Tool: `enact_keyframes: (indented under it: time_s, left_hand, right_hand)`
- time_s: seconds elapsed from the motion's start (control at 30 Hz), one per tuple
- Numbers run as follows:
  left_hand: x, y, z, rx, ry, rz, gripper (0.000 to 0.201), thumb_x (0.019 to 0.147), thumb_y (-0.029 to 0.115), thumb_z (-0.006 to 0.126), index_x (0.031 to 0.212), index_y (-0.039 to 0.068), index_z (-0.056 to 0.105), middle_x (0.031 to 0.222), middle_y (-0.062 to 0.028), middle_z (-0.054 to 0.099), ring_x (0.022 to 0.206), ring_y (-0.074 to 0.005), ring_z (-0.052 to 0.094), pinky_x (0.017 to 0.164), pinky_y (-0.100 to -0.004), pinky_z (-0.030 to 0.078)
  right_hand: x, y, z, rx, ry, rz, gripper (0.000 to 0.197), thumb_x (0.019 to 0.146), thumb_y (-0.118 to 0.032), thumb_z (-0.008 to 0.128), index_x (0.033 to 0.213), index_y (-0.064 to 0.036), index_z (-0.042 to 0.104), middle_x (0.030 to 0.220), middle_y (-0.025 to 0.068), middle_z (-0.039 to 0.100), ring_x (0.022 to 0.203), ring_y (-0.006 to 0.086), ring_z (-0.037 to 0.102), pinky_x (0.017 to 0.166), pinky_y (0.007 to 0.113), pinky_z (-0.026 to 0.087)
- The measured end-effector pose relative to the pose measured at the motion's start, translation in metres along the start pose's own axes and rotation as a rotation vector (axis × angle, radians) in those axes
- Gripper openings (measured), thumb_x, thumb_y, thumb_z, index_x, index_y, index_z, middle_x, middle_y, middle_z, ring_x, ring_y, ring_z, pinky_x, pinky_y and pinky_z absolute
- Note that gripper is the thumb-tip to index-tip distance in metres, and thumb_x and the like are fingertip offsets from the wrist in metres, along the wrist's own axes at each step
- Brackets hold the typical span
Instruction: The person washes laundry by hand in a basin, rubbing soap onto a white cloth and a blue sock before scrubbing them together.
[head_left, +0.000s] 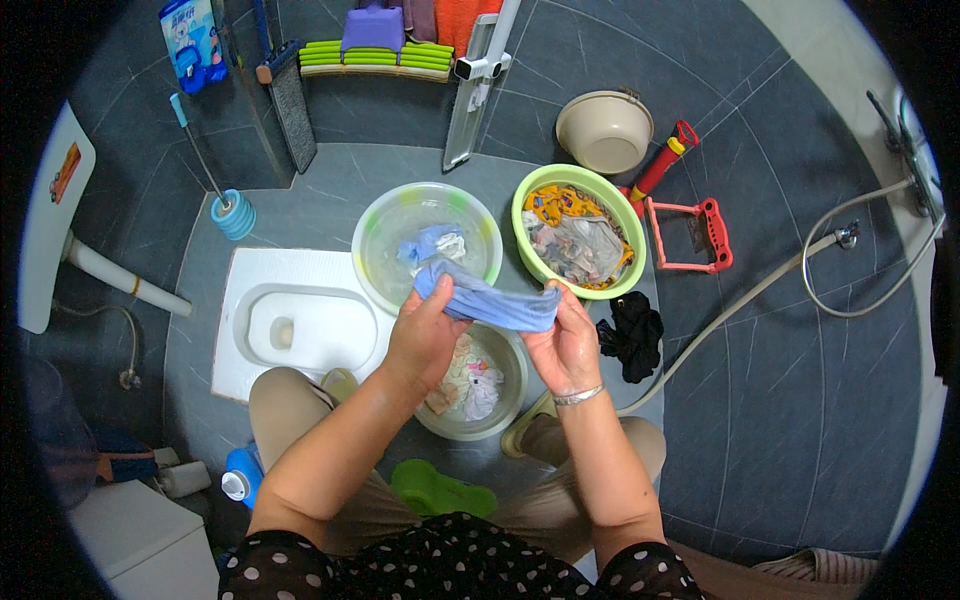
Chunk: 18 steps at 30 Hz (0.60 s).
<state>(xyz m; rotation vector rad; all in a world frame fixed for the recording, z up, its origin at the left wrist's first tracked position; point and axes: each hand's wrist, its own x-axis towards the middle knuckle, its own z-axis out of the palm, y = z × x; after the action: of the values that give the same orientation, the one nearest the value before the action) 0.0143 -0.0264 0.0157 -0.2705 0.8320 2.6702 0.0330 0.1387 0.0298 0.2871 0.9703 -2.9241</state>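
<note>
A light blue sock is stretched lengthwise between my two hands, above the gap between two basins. My left hand is closed on one end, its thumb on top. The other end is pinched by my right hand, which wears a silver bracelet. Just beyond is a pale translucent basin of water, with a blue and white cloth bundle in it. Beneath my hands, a smaller basin holds light-coloured small garments, partly hidden by my left hand.
A lime-green basin of mixed clothes stands at the right, beside a black cloth heap on the floor. A white squat toilet is on the left. A hose runs along the right. A green stool shows beneath me.
</note>
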Motion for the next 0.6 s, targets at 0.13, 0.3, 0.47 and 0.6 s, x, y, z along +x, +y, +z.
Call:
enact_keyframes:
  time_s: [0.13,0.3,0.47,0.6]
  left_hand:
    - [0.002,-0.002,-0.003,-0.102,-0.098,0.050,0.032,0.094,0.021,0.045,0.124,0.009,0.043,0.112,-0.0059,0.054,0.104,-0.0203,0.053,0.095,-0.0395,0.039]
    - [-0.005,0.000,0.004,0.065,-0.218,-0.017,0.042,0.092,0.017,0.048,0.131,0.005,0.036,0.119,-0.0057,0.051,0.108,-0.0185,0.051,0.097,-0.0354,0.037]
    - [-0.009,0.003,0.003,0.562,-0.365,-0.042,0.055,0.077,0.006,0.056,0.129,0.002,0.039,0.121,-0.0068,0.050,0.108,-0.0161,0.050,0.095,-0.0328,0.038]
    - [-0.005,-0.005,-0.005,0.788,-0.526,0.058,0.066,0.072,0.000,0.058,0.133,0.002,0.033,0.123,-0.0089,0.048,0.118,-0.0189,0.045,0.102,-0.0337,0.033]
  right_hand:
    - [-0.001,0.003,-0.018,0.022,-0.111,0.027,0.016,0.094,-0.016,0.045,0.102,-0.0039,0.051,0.089,0.0045,0.060,0.078,0.0118,0.058,0.077,0.029,0.048]
    - [-0.004,0.006,-0.005,-1.028,0.059,-0.164,0.022,0.091,-0.022,0.054,0.097,-0.0019,0.061,0.080,0.0009,0.056,0.070,0.0086,0.051,0.066,0.021,0.041]
    - [-0.007,0.000,0.012,-1.148,0.115,-0.503,0.020,0.085,-0.019,0.062,0.094,-0.0015,0.064,0.079,0.0040,0.055,0.068,0.0111,0.049,0.064,0.023,0.042]
    - [-0.011,0.011,0.024,-1.367,0.042,-0.573,0.022,0.073,-0.013,0.070,0.091,-0.0015,0.063,0.077,0.0068,0.057,0.064,0.0124,0.050,0.060,0.025,0.044]
